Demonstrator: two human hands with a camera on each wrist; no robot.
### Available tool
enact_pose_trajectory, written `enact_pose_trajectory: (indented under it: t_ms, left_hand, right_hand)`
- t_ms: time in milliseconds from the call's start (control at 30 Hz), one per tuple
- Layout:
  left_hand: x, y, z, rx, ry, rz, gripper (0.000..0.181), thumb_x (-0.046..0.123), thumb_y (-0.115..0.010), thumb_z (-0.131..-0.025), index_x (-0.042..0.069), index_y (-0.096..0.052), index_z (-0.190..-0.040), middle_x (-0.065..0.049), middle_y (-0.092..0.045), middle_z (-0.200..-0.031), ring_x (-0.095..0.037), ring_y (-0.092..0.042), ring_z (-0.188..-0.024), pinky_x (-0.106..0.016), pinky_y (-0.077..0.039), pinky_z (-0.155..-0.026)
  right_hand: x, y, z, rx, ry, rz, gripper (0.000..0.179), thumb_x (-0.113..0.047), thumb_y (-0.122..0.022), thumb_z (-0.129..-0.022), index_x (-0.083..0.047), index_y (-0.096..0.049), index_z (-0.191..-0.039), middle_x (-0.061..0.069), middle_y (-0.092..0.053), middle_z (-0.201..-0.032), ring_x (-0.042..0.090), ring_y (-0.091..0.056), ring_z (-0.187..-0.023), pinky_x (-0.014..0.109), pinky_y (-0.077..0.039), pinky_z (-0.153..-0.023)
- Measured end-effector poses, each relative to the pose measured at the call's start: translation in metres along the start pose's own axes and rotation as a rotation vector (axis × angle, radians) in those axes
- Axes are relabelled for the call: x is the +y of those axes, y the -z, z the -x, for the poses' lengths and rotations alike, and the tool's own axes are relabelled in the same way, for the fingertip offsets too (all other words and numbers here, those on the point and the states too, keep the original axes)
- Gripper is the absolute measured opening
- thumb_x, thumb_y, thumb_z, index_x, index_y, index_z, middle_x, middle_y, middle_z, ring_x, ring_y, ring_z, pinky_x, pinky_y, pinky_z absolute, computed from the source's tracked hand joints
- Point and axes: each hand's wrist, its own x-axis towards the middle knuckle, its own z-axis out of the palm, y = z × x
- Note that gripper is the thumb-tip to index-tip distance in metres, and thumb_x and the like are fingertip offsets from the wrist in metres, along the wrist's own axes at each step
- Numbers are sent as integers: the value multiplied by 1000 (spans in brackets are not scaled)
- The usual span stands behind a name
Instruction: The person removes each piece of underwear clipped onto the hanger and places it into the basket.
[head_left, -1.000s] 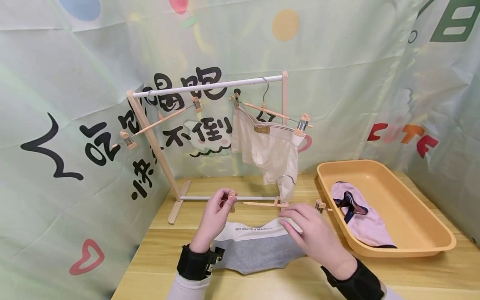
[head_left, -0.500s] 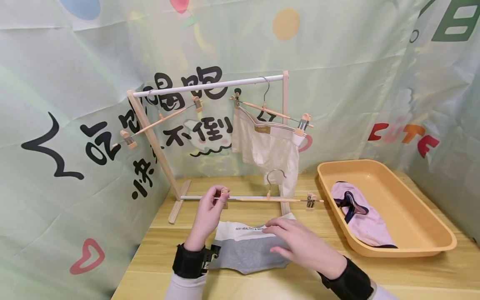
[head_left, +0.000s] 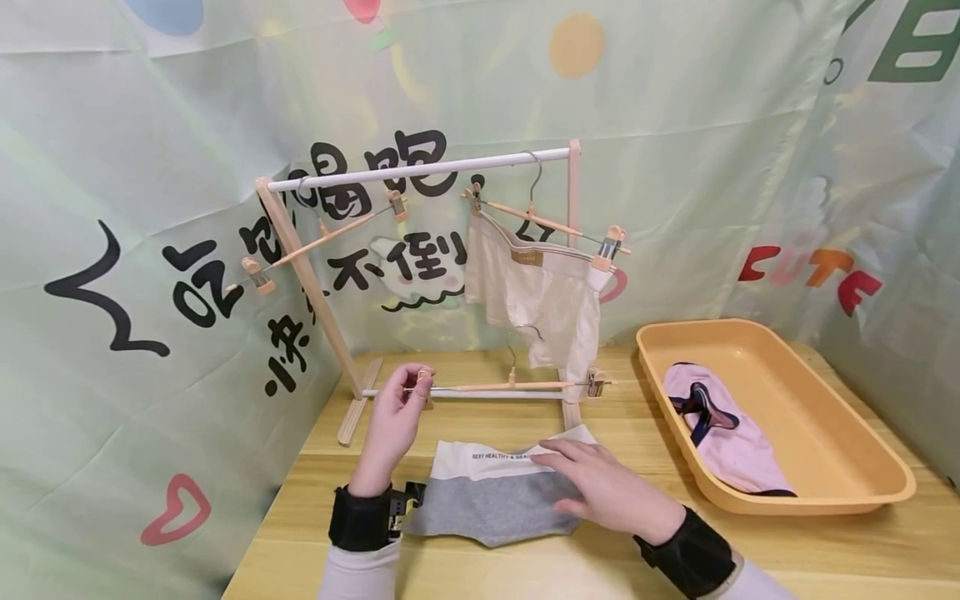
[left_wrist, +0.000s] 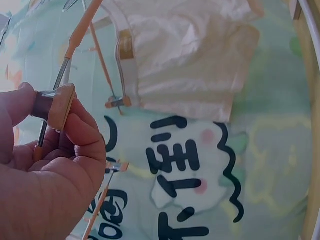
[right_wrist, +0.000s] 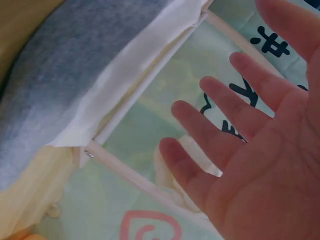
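Note:
My left hand [head_left: 395, 414] pinches the left clip [left_wrist: 61, 106] of a peach clip hanger [head_left: 480, 386], holding it level in front of the rack's lower bar. The hanger's metal hook points up, and its other clip [head_left: 596, 383] holds nothing. Below it, grey underpants [head_left: 502, 500] with a white lettered waistband lie flat on the table. My right hand [head_left: 600, 483] is over their right side, fingers spread and holding nothing. In the right wrist view the palm and straight fingers [right_wrist: 225, 125] show beside the grey cloth [right_wrist: 75, 65].
Behind stands a wooden rack [head_left: 307, 275] with a white top bar [head_left: 420, 169]. White underpants [head_left: 540, 292] hang from it by a clip hanger; a bare clip hanger [head_left: 330, 236] hangs at left. An orange tray [head_left: 817, 417] with a pink garment [head_left: 735, 450] stands at right.
My left hand has moved left and slightly up with the hanger, which now hangs level. My right hand has left the hanger's area and come down and left over the grey underpants.

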Motion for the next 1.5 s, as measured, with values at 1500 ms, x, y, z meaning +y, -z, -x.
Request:
enact_pose_trajectory:
  t_ms: [1500]
  left_hand:
    - [-1, 14, -1, 9, 16, 24, 25, 23, -54, -96, 1, -60, -106, -9, -53, -88, -20, -49, -71, -25, -41, -62]
  right_hand:
    - [31, -23, 0, -89, -67, 21, 59, -18, -78, -75, -6, -58, -129, 7, -60, -110, 26, -51, -101, 46, -48, -87]
